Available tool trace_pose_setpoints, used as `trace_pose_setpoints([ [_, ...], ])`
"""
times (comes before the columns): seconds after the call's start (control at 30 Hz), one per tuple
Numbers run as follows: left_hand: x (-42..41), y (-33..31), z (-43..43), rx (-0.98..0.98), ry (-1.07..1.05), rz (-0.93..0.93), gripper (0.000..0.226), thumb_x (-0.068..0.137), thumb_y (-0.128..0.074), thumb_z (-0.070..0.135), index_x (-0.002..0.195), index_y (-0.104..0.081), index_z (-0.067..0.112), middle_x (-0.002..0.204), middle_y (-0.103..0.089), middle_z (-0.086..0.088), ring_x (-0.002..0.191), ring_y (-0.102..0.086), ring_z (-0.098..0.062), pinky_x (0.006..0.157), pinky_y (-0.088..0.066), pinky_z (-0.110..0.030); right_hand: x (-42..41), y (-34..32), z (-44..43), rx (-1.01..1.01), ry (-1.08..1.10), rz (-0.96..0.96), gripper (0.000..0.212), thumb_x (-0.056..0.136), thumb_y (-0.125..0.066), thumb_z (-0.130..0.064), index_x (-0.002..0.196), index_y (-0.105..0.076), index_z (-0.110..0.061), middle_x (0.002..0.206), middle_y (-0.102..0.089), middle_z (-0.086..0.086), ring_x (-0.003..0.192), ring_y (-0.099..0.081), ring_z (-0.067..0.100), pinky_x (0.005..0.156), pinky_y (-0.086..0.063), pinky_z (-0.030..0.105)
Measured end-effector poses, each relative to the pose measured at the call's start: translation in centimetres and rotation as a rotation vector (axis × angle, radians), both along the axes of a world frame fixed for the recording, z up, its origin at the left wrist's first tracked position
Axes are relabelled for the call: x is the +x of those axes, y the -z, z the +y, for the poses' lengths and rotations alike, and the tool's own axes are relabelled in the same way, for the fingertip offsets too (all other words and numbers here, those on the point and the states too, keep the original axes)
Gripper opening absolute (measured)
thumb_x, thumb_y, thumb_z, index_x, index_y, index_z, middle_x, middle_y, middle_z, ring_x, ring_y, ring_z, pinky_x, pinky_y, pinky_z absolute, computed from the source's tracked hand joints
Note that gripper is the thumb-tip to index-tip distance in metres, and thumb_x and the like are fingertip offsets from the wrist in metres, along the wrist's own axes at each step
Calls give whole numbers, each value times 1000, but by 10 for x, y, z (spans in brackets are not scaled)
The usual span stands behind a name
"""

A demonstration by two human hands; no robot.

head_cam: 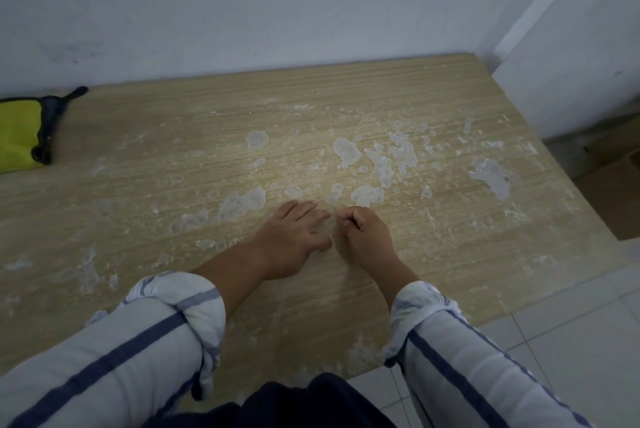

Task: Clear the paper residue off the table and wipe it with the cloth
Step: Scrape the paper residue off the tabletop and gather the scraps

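Most residue (pixel 381 168) lies just past my right hand (pixel 363 237), curled, maybe pinching a scrap, I cannot tell; left hand (pixel 291 240) flat, nearer the cloth (pixel 19 135).

Light wood-grain laminate table (pixel 156 123) | whitish paper residue patches (pixel 379 164) centre to right | yellow cloth (pixel 17 133), dark trim, far left

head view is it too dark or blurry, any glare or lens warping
Head view: dim, flat, bluish light; no glare on the table; only faint shadows beside the left hand and right hand; wide-angle lens bows the table's far edge slightly; the yellow cloth at the left border looks soft.
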State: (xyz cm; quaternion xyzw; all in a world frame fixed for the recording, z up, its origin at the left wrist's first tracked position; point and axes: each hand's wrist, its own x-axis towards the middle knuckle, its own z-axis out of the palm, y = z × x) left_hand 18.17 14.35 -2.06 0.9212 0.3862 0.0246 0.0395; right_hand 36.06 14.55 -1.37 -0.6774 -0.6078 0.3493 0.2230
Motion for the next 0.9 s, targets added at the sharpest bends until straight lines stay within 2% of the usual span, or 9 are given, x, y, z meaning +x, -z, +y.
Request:
trace_pose_setpoints([
  [0.13, 4, -1, 3, -108, -14, 3, 23, 93, -43, 19, 105, -58, 31, 152, -29, -8, 144, -15, -33, 115, -7, -47, 0, 0, 1, -8, 2, -2, 19, 90, -49, -6, 99, -65, -9, 103, -64, 8, 88, -54, 14, 75, -39, 24],
  [0.2, 3, -2, 4, -165, -55, 5, 26, 95, -42, 17, 112, -54, 33, 154, -22, -6, 145, -7, -30, 116, -1, -44, 0, 1, 1, -10, 0, -5, 19, 89, -49, -6, 99, -65, -9, 104, -64, 8, 88, -53, 14, 74, -38, 23],
  [0.37, 8, -6, 1, -207, -60, 32, 31, 94, -40, 15, 115, -53, 35, 155, -18, -2, 145, -2, -27, 116, 4, -42, -1, 1, 1, -18, 2, -9, 18, 90, -49, -7, 100, -65, -9, 104, -63, 7, 86, -52, 12, 74, -36, 21],
  [0.73, 17, -19, 12, -236, 11, 212, 38, 96, -36, 15, 123, -51, 37, 158, -7, -7, 145, 7, -31, 117, 6, -49, -1, -1, -1, -54, 50, 68, 19, 88, -49, -5, 96, -65, -12, 99, -62, 5, 86, -55, 16, 73, -39, 24],
  [0.9, 8, -14, 10, -241, 7, 172, 34, 97, -39, 15, 121, -48, 36, 158, -10, -6, 145, -2, -28, 117, 1, -48, -1, 0, 0, -51, 47, 71, 19, 87, -49, -5, 94, -65, -13, 97, -62, 3, 84, -55, 16, 68, -42, 25],
])
